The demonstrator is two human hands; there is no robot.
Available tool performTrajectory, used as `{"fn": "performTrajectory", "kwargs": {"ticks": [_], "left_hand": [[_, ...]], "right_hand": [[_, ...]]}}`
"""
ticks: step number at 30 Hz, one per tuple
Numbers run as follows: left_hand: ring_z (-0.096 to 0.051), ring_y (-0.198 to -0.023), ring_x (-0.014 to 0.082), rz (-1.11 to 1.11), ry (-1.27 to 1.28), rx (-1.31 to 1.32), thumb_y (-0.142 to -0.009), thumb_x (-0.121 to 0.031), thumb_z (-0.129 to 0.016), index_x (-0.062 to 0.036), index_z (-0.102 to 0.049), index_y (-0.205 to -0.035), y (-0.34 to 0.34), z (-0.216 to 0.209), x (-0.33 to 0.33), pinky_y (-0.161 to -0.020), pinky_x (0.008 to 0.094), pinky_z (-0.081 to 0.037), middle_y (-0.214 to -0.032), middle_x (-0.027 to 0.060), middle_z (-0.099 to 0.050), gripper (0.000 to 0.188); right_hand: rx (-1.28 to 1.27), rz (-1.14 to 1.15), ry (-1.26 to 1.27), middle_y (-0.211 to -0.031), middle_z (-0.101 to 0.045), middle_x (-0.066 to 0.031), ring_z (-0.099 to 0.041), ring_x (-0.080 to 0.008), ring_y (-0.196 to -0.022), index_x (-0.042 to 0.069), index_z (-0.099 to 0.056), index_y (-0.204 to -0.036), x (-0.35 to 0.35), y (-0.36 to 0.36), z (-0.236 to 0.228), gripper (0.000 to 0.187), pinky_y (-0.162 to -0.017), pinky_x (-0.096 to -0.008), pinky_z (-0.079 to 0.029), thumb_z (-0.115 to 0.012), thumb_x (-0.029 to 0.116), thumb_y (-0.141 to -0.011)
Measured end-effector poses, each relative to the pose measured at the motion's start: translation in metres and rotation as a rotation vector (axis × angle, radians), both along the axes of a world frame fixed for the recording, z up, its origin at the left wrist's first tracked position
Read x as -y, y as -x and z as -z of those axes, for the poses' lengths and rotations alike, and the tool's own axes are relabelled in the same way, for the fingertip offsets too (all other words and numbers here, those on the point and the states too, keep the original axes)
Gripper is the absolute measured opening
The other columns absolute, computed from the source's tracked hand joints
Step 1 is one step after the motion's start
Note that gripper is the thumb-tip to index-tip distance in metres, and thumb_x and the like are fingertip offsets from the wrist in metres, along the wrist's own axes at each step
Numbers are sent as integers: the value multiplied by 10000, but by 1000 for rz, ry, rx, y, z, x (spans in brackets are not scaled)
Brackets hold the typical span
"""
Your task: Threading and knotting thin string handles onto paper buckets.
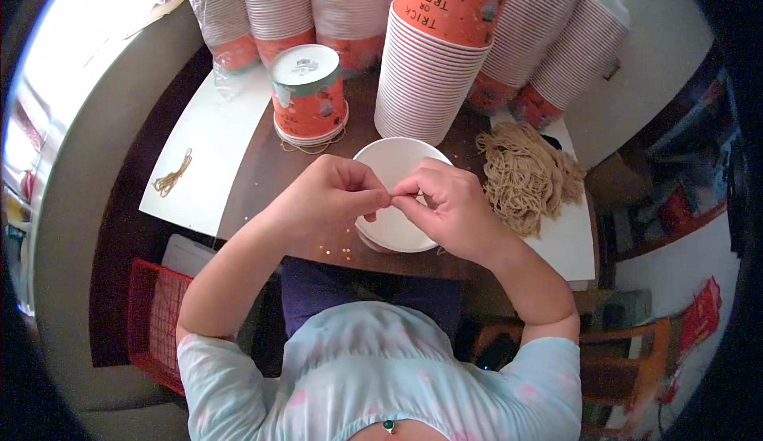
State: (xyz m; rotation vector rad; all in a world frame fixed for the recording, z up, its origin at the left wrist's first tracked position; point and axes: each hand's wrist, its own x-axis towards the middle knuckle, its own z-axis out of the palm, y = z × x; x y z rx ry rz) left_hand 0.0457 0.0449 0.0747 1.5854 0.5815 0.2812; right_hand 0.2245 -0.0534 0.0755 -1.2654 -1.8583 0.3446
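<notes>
My left hand [338, 194] and my right hand [447, 206] meet over a white-lined paper bucket [397, 159] that stands mouth up near the table's front edge. Fingertips of both hands pinch together on what looks like a thin tan cord, mostly hidden by the fingers. Beyond my left hand, upturned orange and green paper buckets [310, 107] are nested, with loose cord loops at their rims. To the right of my right hand lies a big tangled heap of tan cord [524, 174].
A tall stack of upturned paper buckets [433, 75] stands behind the open one. More wrapped stacks [278, 3] line the back. A small cord bundle [173, 174] lies on the white left board. A red plastic basket [159, 314] sits below at left, a wooden chair [636, 361] at right.
</notes>
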Motion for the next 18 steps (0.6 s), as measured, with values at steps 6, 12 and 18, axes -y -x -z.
{"fn": "performTrajectory", "kwargs": {"ticks": [6,12,18], "left_hand": [[-544,-684,62,-219,-571,-3,-794,-90,-654,7,-609,-965,-1,3,-11,-614,216,-450,-783,-10,-599,201],[-572,-710,107,-257,-628,-183,-747,-56,-633,49,-611,-1028,-4,34,-34,-657,263,-483,-824,49,-639,301],[-608,-761,128,-274,-301,-142,-763,-53,-576,65,-649,-946,-2,42,-48,-725,269,-486,-799,94,-658,229]], "right_hand": [[135,84,-117,-779,-566,-69,-576,-208,-692,22,-636,-805,-25,-18,0,80,-620,-309,-460,-682,32,-739],[302,38,197,-871,-573,-99,-586,-261,-818,10,-646,-793,-59,-76,33,106,-730,-354,-480,-651,102,-742],[379,92,279,-751,-566,-146,-579,-295,-719,-6,-632,-754,-38,-47,22,90,-664,-372,-474,-609,79,-736]]}}
